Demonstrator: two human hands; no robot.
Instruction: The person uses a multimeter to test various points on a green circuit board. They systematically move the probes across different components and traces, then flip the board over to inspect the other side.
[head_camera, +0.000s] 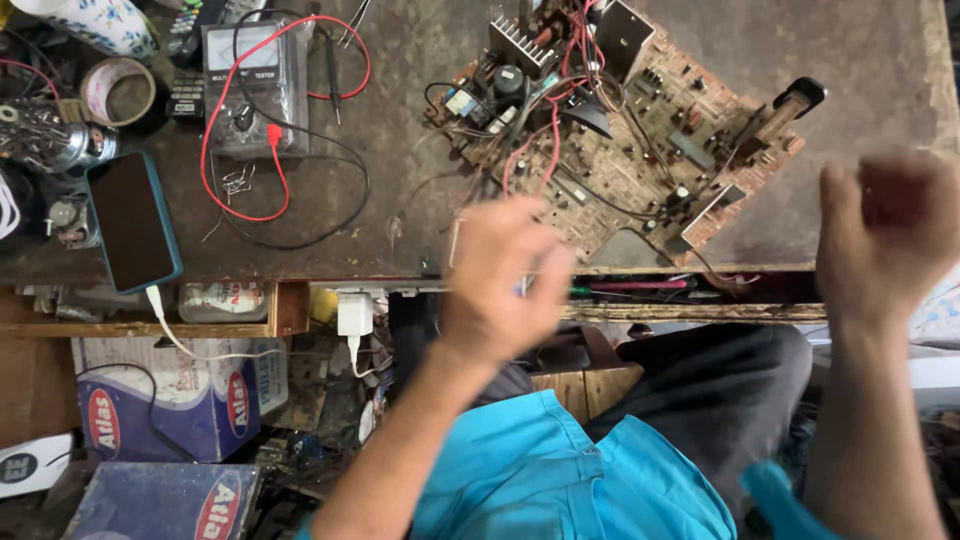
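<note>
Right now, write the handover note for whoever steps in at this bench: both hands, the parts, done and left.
Left hand: blurred, over the bench's front edge just below the brown circuit board; whether it holds anything cannot be told.
Right hand: raised in a loose fist to the right of the board, apparently empty, touching nothing.
The board lies on the dark worn bench, wires and heat sinks attached.
The grey analogue multimeter sits at the far left, red and black leads loose beside it, not on the board.
Done: board laid out. Left: no probe is on the board yet.
</note>
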